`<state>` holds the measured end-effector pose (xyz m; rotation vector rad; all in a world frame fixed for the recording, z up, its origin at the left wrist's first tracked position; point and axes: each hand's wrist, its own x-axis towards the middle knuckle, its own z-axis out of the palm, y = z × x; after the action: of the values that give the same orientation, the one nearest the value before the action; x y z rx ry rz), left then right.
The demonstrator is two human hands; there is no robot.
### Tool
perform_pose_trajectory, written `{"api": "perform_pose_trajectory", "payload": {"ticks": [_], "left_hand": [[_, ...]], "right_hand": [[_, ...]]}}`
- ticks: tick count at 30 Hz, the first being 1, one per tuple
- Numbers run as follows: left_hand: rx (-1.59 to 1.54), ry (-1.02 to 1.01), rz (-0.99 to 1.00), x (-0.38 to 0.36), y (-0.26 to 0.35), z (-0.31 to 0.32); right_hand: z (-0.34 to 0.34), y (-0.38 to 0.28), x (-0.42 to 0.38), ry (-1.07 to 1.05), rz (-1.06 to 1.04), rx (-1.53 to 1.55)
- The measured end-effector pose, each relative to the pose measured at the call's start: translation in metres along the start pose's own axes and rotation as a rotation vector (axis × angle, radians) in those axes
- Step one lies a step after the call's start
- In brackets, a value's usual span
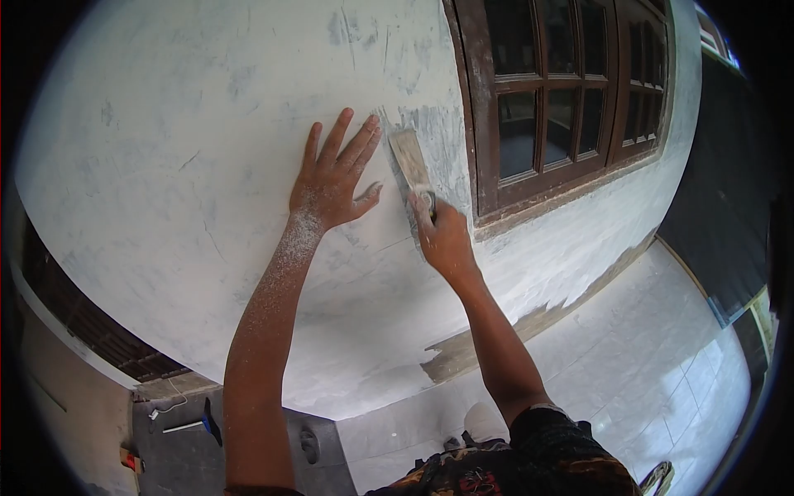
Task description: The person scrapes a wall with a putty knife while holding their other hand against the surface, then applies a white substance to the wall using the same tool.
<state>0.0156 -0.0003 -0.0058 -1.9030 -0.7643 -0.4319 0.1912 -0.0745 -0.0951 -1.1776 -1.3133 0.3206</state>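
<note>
My left hand [335, 178] lies against the white wall [207, 165] with its fingers spread, and white dust covers the wrist and forearm. Just right of it, my right hand [447, 240] grips the handle of a putty knife [411, 161]. The wide blade points up the wall at a grey, scraped patch [438, 132] beside the window frame; the blade is smeared with pale residue. Part of the handle is hidden inside my fingers. Grey streaks and fine cracks mark the wall around both hands.
A brown wooden window [550, 83] with glass panes sits close on the right. Below runs a pale tiled floor [620, 347]. At lower left are a dark mat [178, 450], a blue-headed tool [211, 423] and a white cable [174, 403]. A dark sheet [715, 182] hangs far right.
</note>
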Motion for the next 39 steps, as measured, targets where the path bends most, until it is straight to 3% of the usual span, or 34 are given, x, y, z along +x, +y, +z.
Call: {"api": "perform_pose_trajectory", "payload": {"ticks": [8, 13, 19, 23, 29, 34, 39], "left_hand": [[-0.016, 0.01, -0.001, 0.0, -0.001, 0.0], [-0.033, -0.002, -0.012, 0.0, 0.0, -0.001], [-0.008, 0.013, -0.003, -0.001, 0.0, 0.0], [-0.02, 0.022, -0.007, 0.0, 0.0, 0.001], [-0.003, 0.007, -0.003, -0.001, 0.0, 0.0], [-0.01, -0.012, -0.005, 0.0, 0.0, 0.0], [-0.007, -0.006, -0.004, 0.0, 0.0, 0.0]], "right_hand": [[-0.002, -0.023, 0.023, 0.018, -0.028, 0.031], [0.001, 0.013, -0.003, 0.034, 0.037, 0.068], [-0.01, -0.018, 0.017, 0.007, 0.015, 0.004], [-0.008, 0.007, 0.0, -0.014, 0.047, -0.048], [-0.008, -0.02, 0.023, 0.033, -0.028, 0.006], [-0.009, 0.004, -0.003, 0.006, 0.075, -0.039], [-0.004, -0.003, 0.022, 0.038, -0.01, -0.015]]}}
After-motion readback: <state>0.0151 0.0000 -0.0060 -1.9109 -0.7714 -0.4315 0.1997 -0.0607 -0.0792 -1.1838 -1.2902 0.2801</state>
